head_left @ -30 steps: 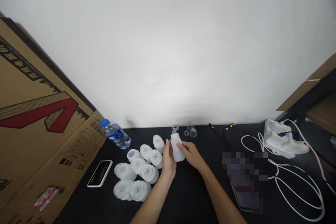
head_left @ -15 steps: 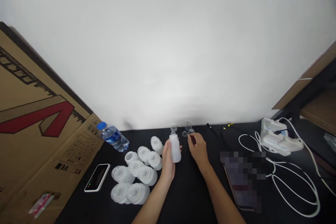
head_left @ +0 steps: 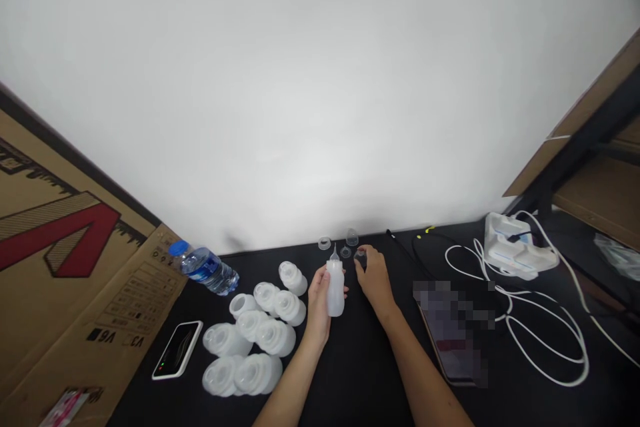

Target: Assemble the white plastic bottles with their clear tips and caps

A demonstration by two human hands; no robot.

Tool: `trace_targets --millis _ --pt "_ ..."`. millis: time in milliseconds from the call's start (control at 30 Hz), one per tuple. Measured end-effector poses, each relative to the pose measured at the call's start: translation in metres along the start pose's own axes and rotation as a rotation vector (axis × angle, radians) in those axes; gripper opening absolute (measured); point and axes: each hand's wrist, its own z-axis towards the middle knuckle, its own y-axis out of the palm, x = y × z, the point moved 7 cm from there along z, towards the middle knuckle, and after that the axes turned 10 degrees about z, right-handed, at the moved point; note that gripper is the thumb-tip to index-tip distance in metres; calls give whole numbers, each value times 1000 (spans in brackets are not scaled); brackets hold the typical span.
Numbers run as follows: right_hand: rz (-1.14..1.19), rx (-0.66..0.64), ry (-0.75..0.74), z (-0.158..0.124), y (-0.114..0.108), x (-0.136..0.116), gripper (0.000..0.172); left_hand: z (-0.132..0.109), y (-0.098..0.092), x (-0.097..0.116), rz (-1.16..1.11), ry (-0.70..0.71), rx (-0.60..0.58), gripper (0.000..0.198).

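Note:
My left hand [head_left: 319, 290] is wrapped around a translucent white squeeze bottle [head_left: 335, 297], held upright with a thin pointed nozzle at its top. To its right, my right hand [head_left: 374, 277] reaches to the back of the black table, thumb and forefinger closed about a small clear cap [head_left: 360, 257]. Beyond the bottle lie a clear ring [head_left: 325, 243], another small clear ring-like piece [head_left: 345, 252] and a clear cup-shaped piece [head_left: 353, 237]. Left of my left hand stands a cluster of several similar white bottles [head_left: 273, 337]; one is an open-necked bottle [head_left: 243, 305].
A water bottle [head_left: 207, 270] lies tilted near the large cardboard box [head_left: 65, 267] on the left. In front of it is a white-framed device [head_left: 177, 350]. On the right are a phone [head_left: 445, 340], a white charging dock [head_left: 517, 247] and looped white cables [head_left: 583, 363].
The view has shifted, so most things on the table sit further left. The bottle's nozzle now appears apart from the clear ring behind it. Both hands keep nearly the same pose.

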Motion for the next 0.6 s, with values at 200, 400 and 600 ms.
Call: trace_targets --millis 200,400,600 --pt "285 63 208 3 -5 17 28 1 5 -5 18 -40 -48 58" --pt "692 149 378 7 -7 23 47 -5 9 -7 56 -111 -111 62" --pt "901 81 473 6 9 18 60 -10 14 -20 112 -187 -206 59"
